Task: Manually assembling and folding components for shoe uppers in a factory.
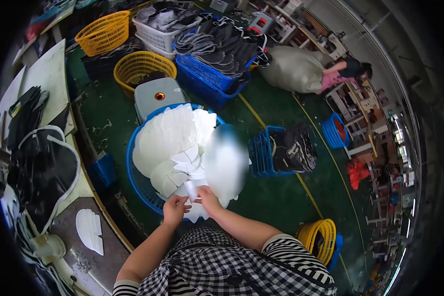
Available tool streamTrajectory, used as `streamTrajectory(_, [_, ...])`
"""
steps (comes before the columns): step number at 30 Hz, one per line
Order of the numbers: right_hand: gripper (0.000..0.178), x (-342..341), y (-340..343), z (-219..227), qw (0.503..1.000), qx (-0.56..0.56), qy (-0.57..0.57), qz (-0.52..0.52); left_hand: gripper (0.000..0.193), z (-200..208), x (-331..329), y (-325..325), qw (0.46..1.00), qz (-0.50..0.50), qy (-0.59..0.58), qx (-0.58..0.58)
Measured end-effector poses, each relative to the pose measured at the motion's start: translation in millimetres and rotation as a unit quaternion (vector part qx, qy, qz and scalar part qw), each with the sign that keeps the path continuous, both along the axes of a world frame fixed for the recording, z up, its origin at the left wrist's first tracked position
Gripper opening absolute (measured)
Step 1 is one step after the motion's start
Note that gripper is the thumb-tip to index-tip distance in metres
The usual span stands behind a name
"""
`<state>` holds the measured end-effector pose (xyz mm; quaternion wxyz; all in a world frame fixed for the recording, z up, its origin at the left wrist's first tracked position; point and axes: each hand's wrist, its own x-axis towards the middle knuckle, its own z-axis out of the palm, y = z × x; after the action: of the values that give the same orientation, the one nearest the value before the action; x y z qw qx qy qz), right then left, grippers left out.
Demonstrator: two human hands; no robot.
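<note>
In front of me stands a wide round blue basket (130,165) heaped with thin white cut pieces (165,135), flat and rounded along one edge. Over its near side, both hands meet at a small white piece (190,191) that stands up between them. My right hand (209,201) pinches it from the right. At its lower left edge, my left hand (174,210) is closed, thumb and forefinger together, other fingers curled. Smaller white pieces (187,159) lie loose on the heap just beyond. A blurred patch hides the heap's right part.
A worktable (111,224) at left bears a white stack (89,231) and black pieces (44,167). A grey stool (158,93) touches the basket's far side. Blue crates (266,153), yellow baskets (145,66) and a big sack (293,69) stand around; a person (350,69) sits far right.
</note>
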<state>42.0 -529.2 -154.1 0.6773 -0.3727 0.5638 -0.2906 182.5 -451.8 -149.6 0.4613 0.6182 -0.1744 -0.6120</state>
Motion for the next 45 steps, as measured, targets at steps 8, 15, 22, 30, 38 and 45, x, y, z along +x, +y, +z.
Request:
streamTrajectory(8, [0.026, -20.5, -12.5, 31.6, 0.995, 0.009, -0.010, 0.101, 0.037, 19.3, -28.8, -1.9, 0.971, -0.027, -0.163, -0.175])
streamTrajectory(15, [0.024, -16.3, -0.9, 44.0, 0.980, 0.089, -0.100, 0.145, 0.023, 18.6, -16.5, 4.9, 0.989, -0.075, 0.041, -0.124])
streamTrajectory(22, [0.015, -69.9, -67.9, 20.8, 0.984, 0.006, 0.019, -0.176, 0.020, -10.7, -6.8, 7.1, 0.991, -0.057, 0.031, -0.119])
streamTrajectory(30, [0.016, -131.6, -131.6, 97.7, 0.940, -0.192, -0.004, -0.282, 0.030, -65.4, -7.6, -6.8, 0.995, -0.036, -0.001, 0.097])
streamTrajectory(38, [0.027, -17.7, -29.4, 73.1, 0.992, -0.003, -0.118, 0.033, 0.068, -46.3, 29.8, 28.9, 0.943, -0.088, -0.318, 0.032])
streamTrajectory(45, [0.058, 51.4, 32.3, 60.3, 0.908, 0.139, -0.252, 0.304, 0.039, -16.1, 37.1, 77.9, 0.944, 0.079, -0.317, -0.042])
